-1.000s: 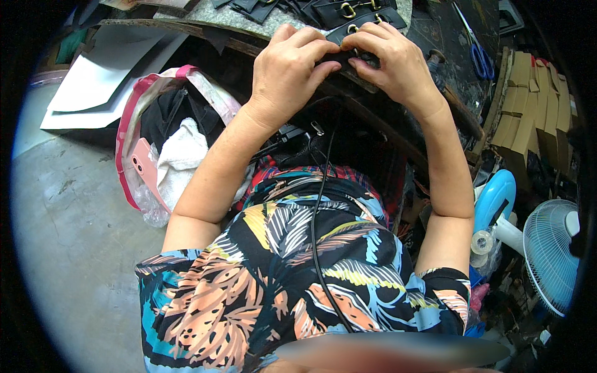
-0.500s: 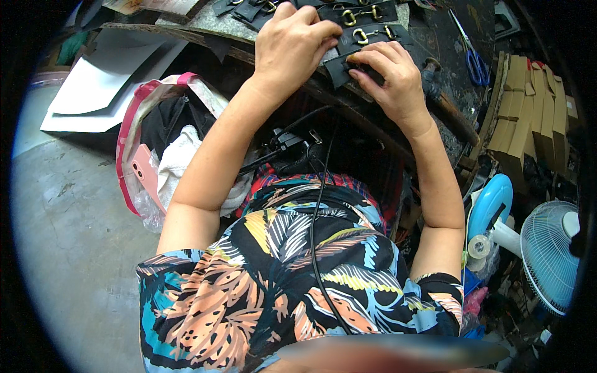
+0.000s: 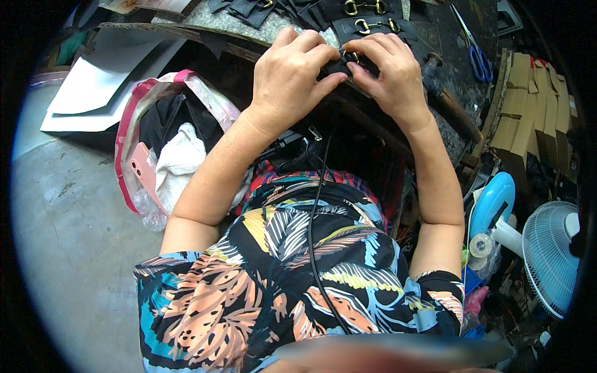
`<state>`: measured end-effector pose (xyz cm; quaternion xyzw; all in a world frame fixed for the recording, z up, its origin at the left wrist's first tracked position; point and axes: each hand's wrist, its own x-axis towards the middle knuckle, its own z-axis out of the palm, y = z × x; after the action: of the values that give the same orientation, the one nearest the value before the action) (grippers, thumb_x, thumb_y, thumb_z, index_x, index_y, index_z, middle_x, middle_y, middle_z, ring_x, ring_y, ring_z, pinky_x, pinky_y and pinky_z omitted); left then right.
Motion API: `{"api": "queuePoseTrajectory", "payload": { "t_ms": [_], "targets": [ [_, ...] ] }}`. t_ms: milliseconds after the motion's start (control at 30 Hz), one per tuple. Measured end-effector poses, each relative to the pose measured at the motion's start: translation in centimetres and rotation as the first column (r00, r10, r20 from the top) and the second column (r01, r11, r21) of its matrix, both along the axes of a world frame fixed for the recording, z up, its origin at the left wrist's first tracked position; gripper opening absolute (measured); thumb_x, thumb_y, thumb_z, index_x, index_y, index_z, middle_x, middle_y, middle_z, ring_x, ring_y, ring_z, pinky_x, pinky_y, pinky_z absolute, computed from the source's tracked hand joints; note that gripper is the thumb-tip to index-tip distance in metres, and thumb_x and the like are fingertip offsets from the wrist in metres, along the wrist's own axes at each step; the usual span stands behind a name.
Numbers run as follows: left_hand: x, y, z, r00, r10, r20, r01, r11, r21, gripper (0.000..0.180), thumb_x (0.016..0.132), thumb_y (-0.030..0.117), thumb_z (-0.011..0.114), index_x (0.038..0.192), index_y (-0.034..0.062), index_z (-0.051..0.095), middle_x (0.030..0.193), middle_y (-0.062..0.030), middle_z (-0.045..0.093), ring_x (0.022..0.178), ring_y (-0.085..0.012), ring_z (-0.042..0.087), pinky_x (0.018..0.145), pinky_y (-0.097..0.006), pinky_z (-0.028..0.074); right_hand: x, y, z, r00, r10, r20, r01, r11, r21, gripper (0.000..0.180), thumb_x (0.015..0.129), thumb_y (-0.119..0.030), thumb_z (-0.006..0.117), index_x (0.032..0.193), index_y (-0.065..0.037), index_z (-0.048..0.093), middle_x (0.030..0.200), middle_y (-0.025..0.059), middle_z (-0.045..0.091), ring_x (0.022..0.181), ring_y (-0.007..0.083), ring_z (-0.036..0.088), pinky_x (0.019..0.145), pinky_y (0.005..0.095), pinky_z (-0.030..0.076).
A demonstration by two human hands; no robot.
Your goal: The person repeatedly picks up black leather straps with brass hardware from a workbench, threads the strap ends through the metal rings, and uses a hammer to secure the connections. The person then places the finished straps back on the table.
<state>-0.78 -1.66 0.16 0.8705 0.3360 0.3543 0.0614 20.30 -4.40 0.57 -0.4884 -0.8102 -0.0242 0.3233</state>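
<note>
Landmark: grey speckled stone-like slab. Small black leather-like strip with gold-coloured metal fitting is at the slab's near edge, in both hands. Left hand narrow, thumb and index closed on the strip's left end; right hand pinches the right end, fingertips just beside the fitting. 2 flat black pieces with gold-coloured horsebit links lie at the slab's right part, just beyond the hands. Blue-handled metal scissors right of slab; brown cardboard stack farther right. Round light-blue-and-white fan well apart, right of slab, nearer the body. White pink-trimmed bag left of slab, nearer the body, with pink phone and white cloth inside.
</note>
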Motion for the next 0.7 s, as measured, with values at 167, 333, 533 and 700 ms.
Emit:
{"api": "queuePoseTrajectory", "payload": {
  "t_ms": [167,333,533,700],
  "targets": [
    [0.0,0.2,-0.2,1.0,-0.015,-0.004,0.015,0.999,0.035,0.031,0.072,0.026,0.087,0.096,0.0124,0.073,0.096,-0.0028,0.066,0.093,-0.0268,0.061,0.077,-0.037,0.055,-0.5,0.0,0.0,0.998,-0.014,0.068,0.011,0.998,0.055,0.024,0.077,-0.017,0.081,0.1,-0.015,0.074,0.098,0.0016,0.069,0.096,0.024,0.066,0.082,0.0398,0.051],
    [-0.4,0.3,-0.8,0.995,-0.023,0.094,0.023,1.0,0.002,0.033,0.072,0.029,0.087,0.095,0.0113,0.072,0.095,-0.0037,0.066,0.09,-0.028,0.061,0.077,-0.037,0.054,-0.3,-0.1,0.5,0.997,-0.013,0.071,0.011,1.0,0.029,0.023,0.078,-0.021,0.081,0.1,-0.019,0.076,0.097,-0.0002,0.068,0.095,0.0238,0.066,0.083,0.0406,0.053],
    [-0.4,-0.2,-1.0,0.993,0.084,0.08,-0.088,0.995,0.043,0.036,0.072,0.034,0.087,0.095,0.0115,0.071,0.094,-0.0043,0.065,0.089,-0.0282,0.061,0.076,-0.038,0.052,-0.1,0.6,1.3,0.983,0.025,0.18,-0.023,1.0,-0.014,0.017,0.081,-0.021,0.079,0.098,-0.021,0.075,0.094,-0.0018,0.066,0.095,0.0224,0.066,0.082,0.0403,0.053],
    [-0.2,-0.9,-1.0,0.985,0.167,0.05,-0.167,0.986,0.004,0.038,0.071,0.036,0.087,0.096,0.0122,0.07,0.093,-0.005,0.062,0.09,-0.0279,0.061,0.076,-0.039,0.052,0.2,0.8,1.4,0.979,0.065,0.195,-0.055,0.997,-0.056,0.017,0.081,-0.02,0.079,0.097,-0.021,0.074,0.095,-0.002,0.066,0.096,0.0215,0.066,0.083,0.0402,0.052]
  ]
}}
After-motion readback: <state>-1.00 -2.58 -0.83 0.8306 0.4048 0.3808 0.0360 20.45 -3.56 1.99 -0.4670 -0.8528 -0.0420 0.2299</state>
